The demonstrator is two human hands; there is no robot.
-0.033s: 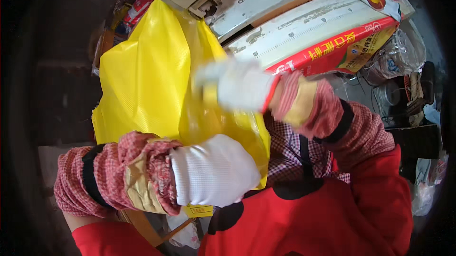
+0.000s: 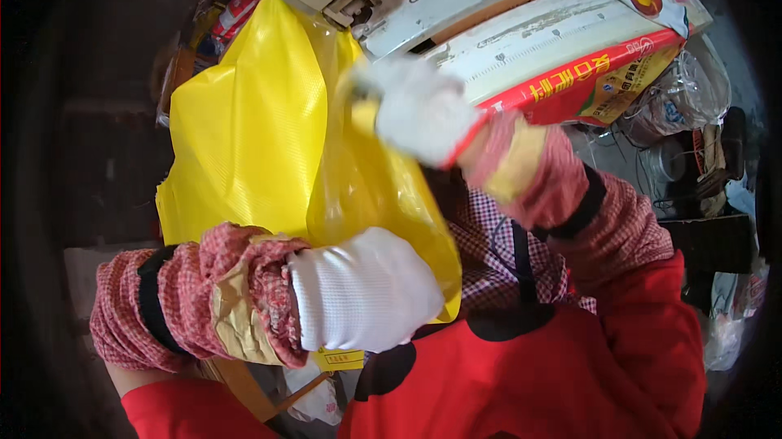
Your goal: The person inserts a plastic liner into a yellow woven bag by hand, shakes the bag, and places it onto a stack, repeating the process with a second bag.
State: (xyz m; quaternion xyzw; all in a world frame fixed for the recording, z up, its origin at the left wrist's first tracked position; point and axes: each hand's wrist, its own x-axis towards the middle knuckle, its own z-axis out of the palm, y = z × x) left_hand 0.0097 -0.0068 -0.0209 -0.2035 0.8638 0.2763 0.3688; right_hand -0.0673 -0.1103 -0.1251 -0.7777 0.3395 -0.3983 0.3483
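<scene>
Two white-gloved hands of mine are at this big yellow woven-plastic sack, which spreads in front of me from beside the near corner of the pale desk down toward my lap. Light stuff, I'd judge, for all its spread: thin, floppy, creasing into long folds, and nothing about it looks fragile. That shine tells me it could be slippery, especially along the glossier right-hand strip, so bare film might slide under knit cotton. Best hold, I reckon, is the edge at the lower right, or a gathered fold, pinched between thumb and fingers rather than pressed flat. And look, my left hand lies right there, across the sack's lower edge, back of the glove up, knuckles pointing right; the fingers are tucked out of sight, so I can't tell how tightly they curl or whether they have the plastic. Left forearm comes in almost level, its pink checked sleeve cover bunched at the wrist. Up top, my right hand is lifted over the sack's upper right side, all blur, elbow bent out to the right, wrist angled up and leftward. A patch of yellow shows by its fingertips, but whether they're parted or closed on anything, I can't say.
</scene>
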